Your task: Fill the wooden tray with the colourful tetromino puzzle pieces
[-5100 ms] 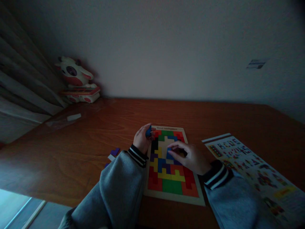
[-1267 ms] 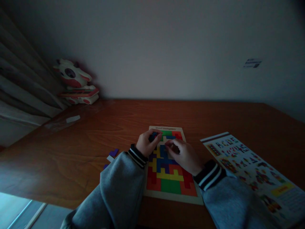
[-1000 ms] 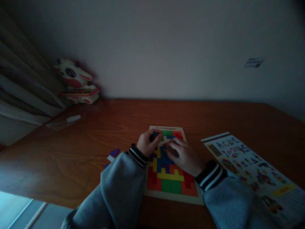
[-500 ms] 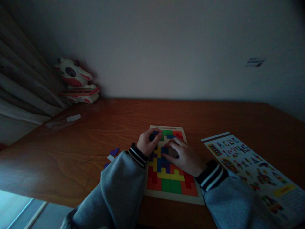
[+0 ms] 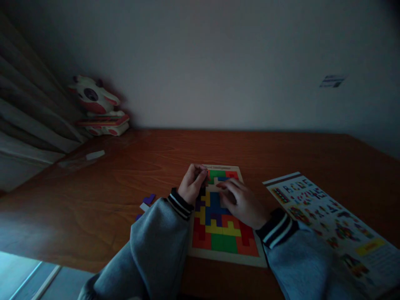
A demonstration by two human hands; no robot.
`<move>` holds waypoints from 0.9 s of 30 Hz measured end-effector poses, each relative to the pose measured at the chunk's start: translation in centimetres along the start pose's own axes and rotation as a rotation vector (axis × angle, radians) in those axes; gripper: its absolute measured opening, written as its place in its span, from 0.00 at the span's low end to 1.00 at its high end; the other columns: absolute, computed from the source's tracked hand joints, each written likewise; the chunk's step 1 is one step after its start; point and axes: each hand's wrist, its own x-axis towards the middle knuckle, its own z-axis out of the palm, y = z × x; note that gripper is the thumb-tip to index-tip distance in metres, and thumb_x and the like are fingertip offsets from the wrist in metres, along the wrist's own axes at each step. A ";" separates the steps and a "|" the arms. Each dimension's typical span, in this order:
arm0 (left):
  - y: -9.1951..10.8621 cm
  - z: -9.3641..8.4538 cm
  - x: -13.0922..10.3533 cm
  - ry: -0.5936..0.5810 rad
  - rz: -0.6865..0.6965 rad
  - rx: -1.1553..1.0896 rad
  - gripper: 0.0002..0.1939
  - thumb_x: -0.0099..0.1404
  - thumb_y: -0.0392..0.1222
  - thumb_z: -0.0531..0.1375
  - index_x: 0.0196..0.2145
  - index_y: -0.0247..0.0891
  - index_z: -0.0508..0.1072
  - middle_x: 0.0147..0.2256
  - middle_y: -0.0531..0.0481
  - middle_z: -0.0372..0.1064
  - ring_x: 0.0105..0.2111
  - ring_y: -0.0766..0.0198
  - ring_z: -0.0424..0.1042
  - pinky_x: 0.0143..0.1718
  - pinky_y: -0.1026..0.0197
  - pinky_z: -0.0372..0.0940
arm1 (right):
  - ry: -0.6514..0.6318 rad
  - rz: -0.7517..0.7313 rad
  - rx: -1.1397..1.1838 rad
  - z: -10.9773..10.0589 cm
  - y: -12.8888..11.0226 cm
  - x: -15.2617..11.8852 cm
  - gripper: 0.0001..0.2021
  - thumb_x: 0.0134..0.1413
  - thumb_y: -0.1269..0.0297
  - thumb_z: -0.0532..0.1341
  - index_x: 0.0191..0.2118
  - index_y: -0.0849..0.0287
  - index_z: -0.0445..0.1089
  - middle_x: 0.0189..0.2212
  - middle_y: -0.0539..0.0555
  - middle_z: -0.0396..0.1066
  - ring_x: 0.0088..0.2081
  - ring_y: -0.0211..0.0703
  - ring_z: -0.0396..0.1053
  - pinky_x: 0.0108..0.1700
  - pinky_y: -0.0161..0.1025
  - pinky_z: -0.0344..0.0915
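A puzzle board (image 5: 228, 259) with a pale rim lies on the brown table, filled with green, red, yellow, blue and orange pieces. Over its upper left edge is my left hand (image 5: 192, 183), its thumb and fingers pressed together; whatever they hold is hidden. My right hand (image 5: 240, 201) rests over the upper right part of the board, fingers curled and thumb bent toward them, beside a blue piece (image 5: 214, 202). Anything between those fingertips is too dark to make out. A green piece (image 5: 224, 243) shows near the board's bottom.
Left of the board lie a loose purple piece (image 5: 149, 199) and a white piece (image 5: 144, 206), partly beside my sleeve. A printed pattern sheet (image 5: 328, 225) lies at the right. A cow toy (image 5: 96, 104) stands at the back left, near a curtain (image 5: 28, 104).
My left hand has turned slightly upward and its fingers have closed together. My right hand's thumb has drawn in toward its fingers, and more of the blue piece shows.
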 end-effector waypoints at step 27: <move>0.5 0.1 -0.3 -0.159 0.026 0.112 0.18 0.63 0.54 0.65 0.39 0.34 0.72 0.30 0.49 0.72 0.28 0.68 0.70 0.31 0.65 0.66 | 0.280 0.338 0.587 -1.4 1.2 0.5 0.15 0.57 0.49 0.63 0.43 0.55 0.73 0.39 0.55 0.78 0.40 0.45 0.76 0.44 0.43 0.74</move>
